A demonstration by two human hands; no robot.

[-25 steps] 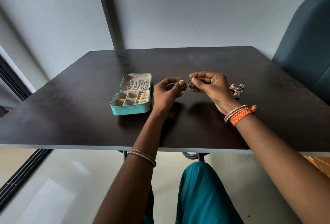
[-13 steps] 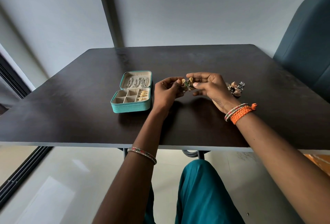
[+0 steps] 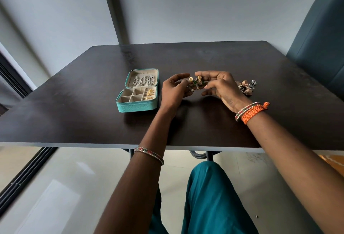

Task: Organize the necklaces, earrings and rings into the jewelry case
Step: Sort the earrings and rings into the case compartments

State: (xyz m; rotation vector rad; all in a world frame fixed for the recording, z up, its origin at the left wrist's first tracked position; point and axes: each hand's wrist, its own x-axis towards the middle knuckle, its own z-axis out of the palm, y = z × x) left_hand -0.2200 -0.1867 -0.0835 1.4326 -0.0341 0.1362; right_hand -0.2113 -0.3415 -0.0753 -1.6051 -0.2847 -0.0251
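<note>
Both my hands are raised over the dark bench [image 3: 204, 56]. My left hand [image 3: 173, 92] and right hand [image 3: 219, 86] pinch, fingers narrow, a pair of gold-and-green earrings [image 3: 196, 83] between them. The teal jewelry case [image 3: 137, 103] lies open just left of my left hand: chains in the lid, gold pieces in its right-hand slots. A heap of loose jewelry [image 3: 246, 87] sits behind my right hand

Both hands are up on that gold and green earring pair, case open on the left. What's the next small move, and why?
Probably carry the earrings, pinched between left hand and right hand, leftward to an empty square compartment of the jewelry case; its right-hand slots already hold gold pieces.
</note>
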